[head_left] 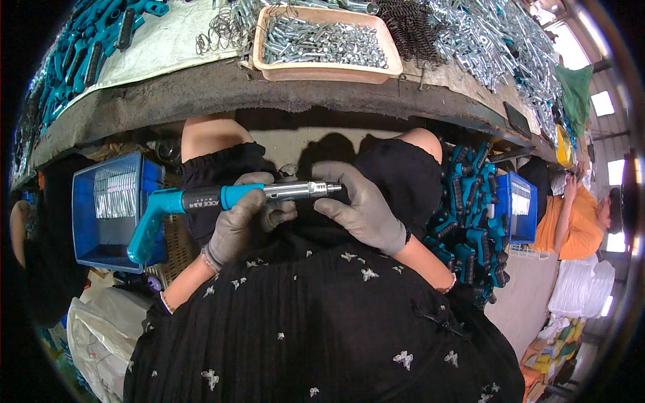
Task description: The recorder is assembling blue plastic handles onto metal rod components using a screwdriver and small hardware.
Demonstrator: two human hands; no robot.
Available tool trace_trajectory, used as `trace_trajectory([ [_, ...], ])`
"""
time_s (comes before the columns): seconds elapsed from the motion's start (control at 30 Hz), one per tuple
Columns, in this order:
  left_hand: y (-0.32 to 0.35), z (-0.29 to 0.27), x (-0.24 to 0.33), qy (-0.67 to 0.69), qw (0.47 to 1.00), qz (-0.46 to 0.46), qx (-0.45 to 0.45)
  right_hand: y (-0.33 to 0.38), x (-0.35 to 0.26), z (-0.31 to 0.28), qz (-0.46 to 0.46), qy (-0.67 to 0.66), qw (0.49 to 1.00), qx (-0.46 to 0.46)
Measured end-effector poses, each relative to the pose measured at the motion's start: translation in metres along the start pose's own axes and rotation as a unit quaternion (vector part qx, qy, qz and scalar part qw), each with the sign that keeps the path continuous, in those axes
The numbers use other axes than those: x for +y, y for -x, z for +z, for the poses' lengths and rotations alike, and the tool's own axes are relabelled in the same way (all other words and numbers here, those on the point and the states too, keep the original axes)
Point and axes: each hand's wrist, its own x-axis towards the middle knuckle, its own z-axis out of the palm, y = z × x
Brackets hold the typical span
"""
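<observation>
A teal nail gun (201, 199) with a black grip band and a silver barrel lies level across my lap, its bent handle pointing left. My left hand (238, 221), in a grey glove, is wrapped round the teal collar where the barrel begins. At the barrel's stepped front end, my gloved right hand (366, 211) has its thumb and fingers curled about the tip. Whether a small part sits between those fingertips is hidden. Ahead, on the bench edge, stands a shallow cream tray (329, 72) full of small silver pins or bolts.
Dark springs (410, 30) and silver rods (490, 47) heap on the bench (168, 94); teal handles (84, 50) pile at left. Blue crates (107, 242) (531, 201) flank me. Many teal tools (470, 221) are stacked right. A person in orange (581, 225) sits farther right.
</observation>
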Motion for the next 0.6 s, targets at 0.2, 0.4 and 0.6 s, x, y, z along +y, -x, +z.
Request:
trace_trajectory([
  [0.2, -0.001, -0.002, -0.003, -0.009, 1.000, 0.000, -0.008, 0.005, 0.001, -0.002, 0.029, -0.007, 0.999, -0.014],
  [0.4, 0.000, 0.001, -0.004, -0.012, 1.000, -0.007, -0.002, 0.005, 0.004, -0.008, 0.100, 0.096, 0.988, -0.063],
  [0.6, 0.001, 0.004, -0.002, -0.011, 1.000, -0.013, -0.012, -0.002, 0.011, -0.013, -0.117, 0.255, 0.959, -0.052],
])
